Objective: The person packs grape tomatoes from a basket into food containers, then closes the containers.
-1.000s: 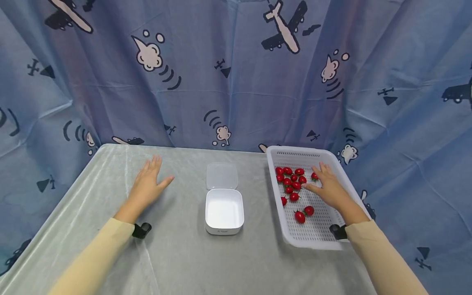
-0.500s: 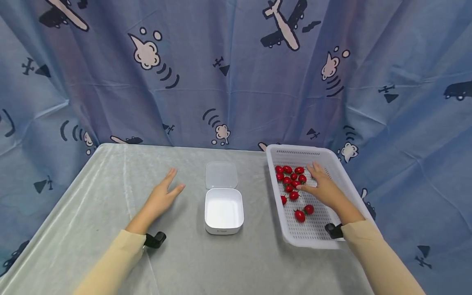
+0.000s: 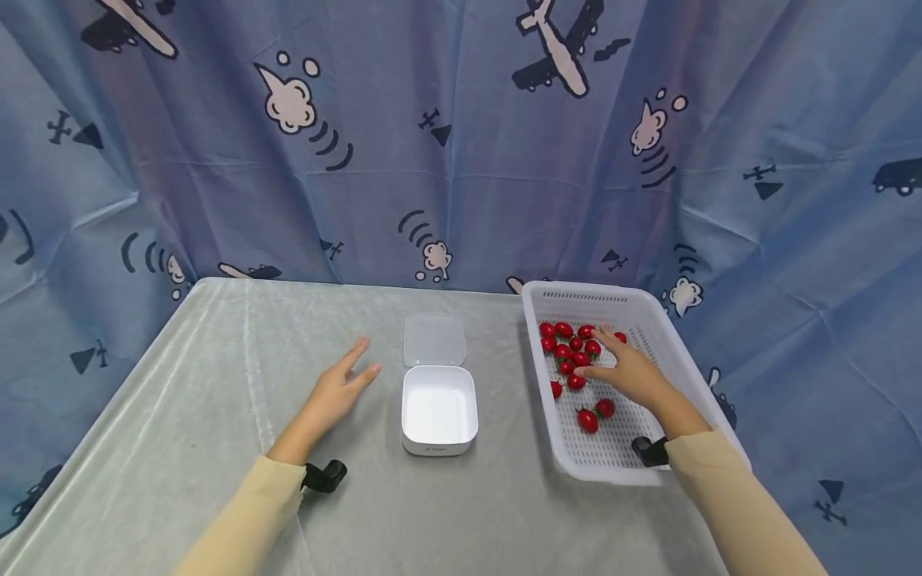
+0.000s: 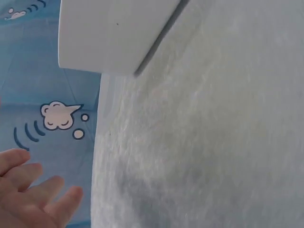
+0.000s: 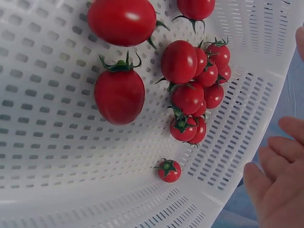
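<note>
My right hand (image 3: 634,376) hovers over a white perforated basket (image 3: 612,474) on the right, fingers spread and holding nothing. Beneath and left of its fingertips lie several red cherry tomatoes (image 3: 580,359) with green stems. Two more tomatoes sit nearer me, and the right wrist view shows one (image 5: 119,97) close up. Left of a small white square box (image 3: 438,448) is my left hand (image 3: 331,398), thumb and fingers apart with nothing in them. The box stands without contents, its side (image 4: 109,35) filling the top of the left wrist view.
Directly behind the box lies a translucent square lid (image 3: 434,340). A pale cloth (image 3: 374,512) covers the table. Beyond its far edge hangs a blue printed curtain (image 3: 374,144).
My left hand has moved right across the table, closer to the white box. My right hand has shifted slightly left over the tomatoes in the basket. The box and lid stay put.
</note>
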A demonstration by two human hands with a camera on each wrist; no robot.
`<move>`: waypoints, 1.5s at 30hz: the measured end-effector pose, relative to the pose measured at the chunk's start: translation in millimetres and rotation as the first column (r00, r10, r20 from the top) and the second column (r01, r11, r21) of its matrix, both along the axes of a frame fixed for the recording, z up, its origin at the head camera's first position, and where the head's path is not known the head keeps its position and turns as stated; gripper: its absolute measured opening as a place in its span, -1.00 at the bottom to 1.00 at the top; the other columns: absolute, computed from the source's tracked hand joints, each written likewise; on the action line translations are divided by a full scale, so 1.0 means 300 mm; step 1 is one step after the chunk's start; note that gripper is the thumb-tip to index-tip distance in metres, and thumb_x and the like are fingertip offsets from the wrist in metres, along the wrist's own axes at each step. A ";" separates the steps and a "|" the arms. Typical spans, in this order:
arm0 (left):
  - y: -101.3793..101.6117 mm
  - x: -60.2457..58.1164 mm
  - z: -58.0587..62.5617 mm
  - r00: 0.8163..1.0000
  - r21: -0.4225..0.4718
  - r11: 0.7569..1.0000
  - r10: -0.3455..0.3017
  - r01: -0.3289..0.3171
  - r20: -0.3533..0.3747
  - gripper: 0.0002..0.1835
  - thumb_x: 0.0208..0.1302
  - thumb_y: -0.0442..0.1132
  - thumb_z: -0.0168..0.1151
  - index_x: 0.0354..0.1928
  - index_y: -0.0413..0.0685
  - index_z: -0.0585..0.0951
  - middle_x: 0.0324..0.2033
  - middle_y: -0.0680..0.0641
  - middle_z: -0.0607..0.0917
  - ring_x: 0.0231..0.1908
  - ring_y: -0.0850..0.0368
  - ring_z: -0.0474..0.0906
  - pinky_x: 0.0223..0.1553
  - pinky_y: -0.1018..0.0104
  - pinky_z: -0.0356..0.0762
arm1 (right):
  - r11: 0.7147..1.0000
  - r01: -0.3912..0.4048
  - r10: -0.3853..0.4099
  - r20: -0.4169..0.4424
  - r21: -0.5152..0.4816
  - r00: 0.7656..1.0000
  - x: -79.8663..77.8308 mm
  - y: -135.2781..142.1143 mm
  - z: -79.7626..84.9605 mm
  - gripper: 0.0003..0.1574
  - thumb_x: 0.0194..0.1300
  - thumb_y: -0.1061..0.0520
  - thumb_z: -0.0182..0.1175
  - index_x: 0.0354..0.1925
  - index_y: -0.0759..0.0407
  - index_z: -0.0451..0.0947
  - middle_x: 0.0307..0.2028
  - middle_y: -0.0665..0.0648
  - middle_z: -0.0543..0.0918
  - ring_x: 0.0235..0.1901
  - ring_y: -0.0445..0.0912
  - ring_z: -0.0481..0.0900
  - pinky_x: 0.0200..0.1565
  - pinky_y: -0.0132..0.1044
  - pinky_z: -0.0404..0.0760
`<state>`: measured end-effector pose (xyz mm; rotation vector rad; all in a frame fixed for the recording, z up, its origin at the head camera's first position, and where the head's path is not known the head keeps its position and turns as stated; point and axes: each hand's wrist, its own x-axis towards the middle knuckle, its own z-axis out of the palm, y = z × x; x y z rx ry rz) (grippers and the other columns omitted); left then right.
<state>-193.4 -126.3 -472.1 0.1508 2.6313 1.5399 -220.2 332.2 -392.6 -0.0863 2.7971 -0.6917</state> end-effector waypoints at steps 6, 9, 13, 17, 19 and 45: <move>0.024 0.007 -0.018 0.999 0.130 0.991 0.023 -0.027 0.035 -0.38 0.49 -0.05 0.10 0.49 -0.09 0.28 0.49 -0.16 0.28 0.48 -0.12 0.20 0.48 0.00 0.21 | 1.000 -0.007 0.006 -0.025 -0.017 1.000 0.006 -0.009 0.003 0.22 0.19 -0.30 0.34 0.53 0.25 0.03 0.51 0.41 0.08 0.43 0.45 0.09 0.30 0.45 0.22; 0.035 0.011 -0.031 0.998 0.193 0.981 0.019 -0.029 0.056 -0.39 0.48 -0.05 0.11 0.47 -0.12 0.30 0.46 -0.17 0.32 0.46 -0.10 0.23 0.49 0.01 0.21 | 1.000 -0.012 0.012 -0.026 -0.004 1.000 0.001 -0.016 0.002 0.14 0.19 -0.27 0.36 0.50 0.24 0.14 0.44 0.45 0.23 0.38 0.45 0.22 0.27 0.40 0.34; 0.050 0.015 -0.057 0.996 0.257 0.966 0.011 -0.034 0.094 -0.41 0.47 -0.06 0.13 0.44 -0.12 0.35 0.42 -0.18 0.40 0.41 -0.10 0.33 0.44 0.00 0.29 | 0.999 -0.022 0.022 0.002 -0.025 1.000 -0.006 -0.021 -0.002 0.05 0.19 -0.23 0.38 0.45 0.24 0.25 0.37 0.47 0.35 0.34 0.42 0.32 0.25 0.33 0.43; 0.073 0.018 -0.074 0.993 0.302 0.953 -0.001 -0.035 0.116 -0.45 0.46 -0.08 0.15 0.41 -0.10 0.40 0.38 -0.20 0.44 0.38 -0.12 0.38 0.39 -0.01 0.38 | 0.993 -0.010 0.014 0.035 -0.120 0.999 -0.014 -0.015 -0.011 0.00 0.19 -0.20 0.39 0.43 0.22 0.30 0.35 0.43 0.41 0.34 0.37 0.36 0.27 0.27 0.45; 0.084 0.021 -0.078 0.993 0.318 0.947 0.003 -0.042 0.120 -0.46 0.46 -0.09 0.15 0.40 -0.09 0.42 0.37 -0.21 0.46 0.38 -0.12 0.39 0.38 -0.01 0.40 | 0.988 0.000 0.007 0.048 -0.157 0.999 -0.019 -0.013 -0.016 -0.02 0.19 -0.20 0.39 0.41 0.22 0.34 0.32 0.41 0.45 0.33 0.34 0.39 0.26 0.25 0.47; 0.161 0.034 -0.123 0.990 0.474 0.874 0.052 -0.110 0.134 -0.50 0.42 -0.19 0.21 0.33 -0.22 0.47 0.30 -0.22 0.54 0.34 -0.09 0.44 0.32 0.22 0.46 | 0.952 0.059 -0.034 0.088 -0.299 0.996 -0.053 -0.001 -0.091 -0.33 0.27 -0.03 0.36 0.27 0.22 0.52 0.15 0.26 0.66 0.23 0.19 0.55 0.29 0.20 0.47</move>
